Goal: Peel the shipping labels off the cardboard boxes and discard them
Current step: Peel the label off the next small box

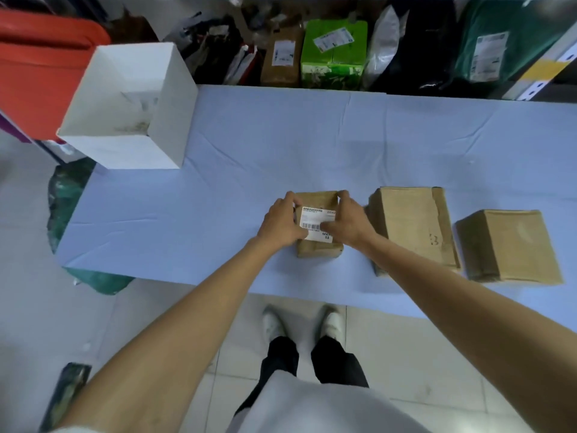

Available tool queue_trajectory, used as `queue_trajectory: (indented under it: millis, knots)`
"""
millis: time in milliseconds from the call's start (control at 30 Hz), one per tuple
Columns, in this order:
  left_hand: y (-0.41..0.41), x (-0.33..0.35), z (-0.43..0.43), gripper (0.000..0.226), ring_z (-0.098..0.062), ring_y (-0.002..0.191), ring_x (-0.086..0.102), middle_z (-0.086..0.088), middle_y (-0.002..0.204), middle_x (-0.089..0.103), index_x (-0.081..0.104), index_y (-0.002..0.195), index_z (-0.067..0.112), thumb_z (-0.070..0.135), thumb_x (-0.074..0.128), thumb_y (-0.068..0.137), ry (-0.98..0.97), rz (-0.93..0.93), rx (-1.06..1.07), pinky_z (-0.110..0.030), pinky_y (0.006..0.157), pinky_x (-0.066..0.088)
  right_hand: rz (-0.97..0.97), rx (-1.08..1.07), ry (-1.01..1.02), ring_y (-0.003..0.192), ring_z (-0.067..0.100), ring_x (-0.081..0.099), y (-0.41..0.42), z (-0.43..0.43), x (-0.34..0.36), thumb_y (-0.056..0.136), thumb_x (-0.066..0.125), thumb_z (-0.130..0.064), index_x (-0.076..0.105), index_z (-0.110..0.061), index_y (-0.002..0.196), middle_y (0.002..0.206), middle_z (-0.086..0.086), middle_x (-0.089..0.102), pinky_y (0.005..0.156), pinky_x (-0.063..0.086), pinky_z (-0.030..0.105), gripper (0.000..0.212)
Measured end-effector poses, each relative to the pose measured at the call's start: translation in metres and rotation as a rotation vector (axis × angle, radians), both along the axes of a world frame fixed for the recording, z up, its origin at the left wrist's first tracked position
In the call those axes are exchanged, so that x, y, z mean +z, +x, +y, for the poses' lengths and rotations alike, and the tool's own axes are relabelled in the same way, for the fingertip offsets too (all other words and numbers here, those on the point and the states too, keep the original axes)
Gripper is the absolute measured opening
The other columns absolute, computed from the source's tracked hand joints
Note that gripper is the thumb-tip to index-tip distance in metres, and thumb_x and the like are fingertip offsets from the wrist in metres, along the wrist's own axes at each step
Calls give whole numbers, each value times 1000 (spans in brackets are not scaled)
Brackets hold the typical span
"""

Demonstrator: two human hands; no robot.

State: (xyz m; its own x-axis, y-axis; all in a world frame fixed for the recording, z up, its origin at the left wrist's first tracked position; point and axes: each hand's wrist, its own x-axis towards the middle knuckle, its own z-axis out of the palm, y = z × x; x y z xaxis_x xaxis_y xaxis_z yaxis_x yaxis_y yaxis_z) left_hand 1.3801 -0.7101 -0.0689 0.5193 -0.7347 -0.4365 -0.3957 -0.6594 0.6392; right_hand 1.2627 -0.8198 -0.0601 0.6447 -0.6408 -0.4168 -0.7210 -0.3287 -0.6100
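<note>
Below me, a pale blue cloth-covered table point(249, 151) with creases fills the middle of the view, set on a floor of light grey tiles point(406, 354). Near its front edge sits the small brown cardboard box point(317, 250), and on its top face is the white shipping label with a barcode point(317, 218). My left hand point(282, 221) grips the box's left side, fingers curled over the far top edge. My right hand point(351, 218) holds the right side, thumb lying across the label's lower right part; both hands are clamped on the box. Just to the right stands a larger brown cardboard box point(415, 226), and beyond it another brown cardboard box point(512, 245), near each other, tops plain. At the table's far left corner stands an open white carton point(165, 120), tilted in this wide view, with a red plastic bin point(37, 73) behind it. Along the back lie parcels, among them a green printed box point(334, 51) bearing its own label. My thumb hides part of the label's print, and the text is too blurred to read.
</note>
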Motion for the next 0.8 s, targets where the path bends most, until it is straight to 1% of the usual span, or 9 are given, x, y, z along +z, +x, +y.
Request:
queue_trajectory:
  millis: [100, 167, 233, 300, 367, 467, 567, 733, 800]
  knots:
    - [-3, -3, 5, 82, -26, 103, 58, -9, 118, 54, 42, 117, 22, 31, 82, 46, -39, 56, 18, -45, 86, 54, -81, -31, 103, 98, 30, 62, -7, 2, -2, 69, 74, -8, 31, -7, 137, 116, 17, 59, 81, 55, 43, 80]
    - [-5, -3, 7, 87, -25, 105, 59, -8, 122, 52, 41, 121, 22, 23, 87, 47, -67, 98, 58, -43, 88, 54, -83, 5, 167, 102, 31, 62, -16, 1, -1, 69, 78, -7, 18, -16, 148, 117, 15, 59, 84, 55, 45, 100]
    - [-6, -4, 10, 89, -25, 108, 59, -7, 127, 50, 41, 125, 21, 9, 88, 51, -89, 141, 71, -40, 88, 54, -67, 37, 228, 112, 27, 58, -25, 1, -2, 67, 81, -7, 4, -22, 152, 120, 10, 56, 88, 53, 38, 116]
    - [-9, -6, 13, 92, -24, 111, 58, -7, 131, 49, 40, 130, 20, 4, 88, 53, -113, 180, 73, -34, 86, 54, -57, 49, 276, 111, 23, 56, -29, 1, -5, 64, 82, -3, -3, -25, 152, 118, 4, 53, 85, 52, 33, 124]
    - [-11, -6, 15, 93, -21, 112, 57, -6, 133, 49, 39, 133, 19, 2, 87, 55, -141, 207, 87, -28, 81, 53, -45, 63, 276, 109, 24, 57, -29, 2, -7, 62, 83, 1, -7, -25, 151, 121, 5, 50, 86, 53, 35, 130]
    - [-11, -5, 19, 90, -21, 113, 57, -6, 135, 51, 40, 133, 20, 0, 86, 58, -178, 245, 103, -30, 80, 55, -40, 50, 264, 112, 26, 55, -25, 3, -9, 60, 84, 0, -10, -24, 151, 127, 8, 48, 92, 52, 40, 133]
    - [-9, -3, 21, 90, -21, 114, 58, -4, 135, 52, 40, 134, 22, 0, 86, 59, -196, 278, 103, -33, 83, 57, -62, 32, 264, 114, 27, 54, -23, 6, -12, 59, 84, 0, -8, -25, 151, 129, 9, 48, 92, 52, 42, 133]
    - [-13, -9, 28, 87, -15, 109, 59, -5, 135, 53, 43, 135, 22, -5, 83, 62, -260, 330, 146, -19, 73, 55, -106, 8, 286, 114, 24, 54, -26, 9, -14, 62, 84, -1, -5, -23, 152, 131, 4, 47, 90, 52, 38, 129]
    - [-15, -13, 32, 86, -14, 112, 58, -5, 135, 54, 44, 134, 24, -5, 82, 63, -282, 349, 164, -15, 72, 54, -124, 20, 272, 115, 22, 55, -29, 10, -15, 62, 84, -1, 6, -21, 152, 129, 2, 51, 87, 53, 35, 121]
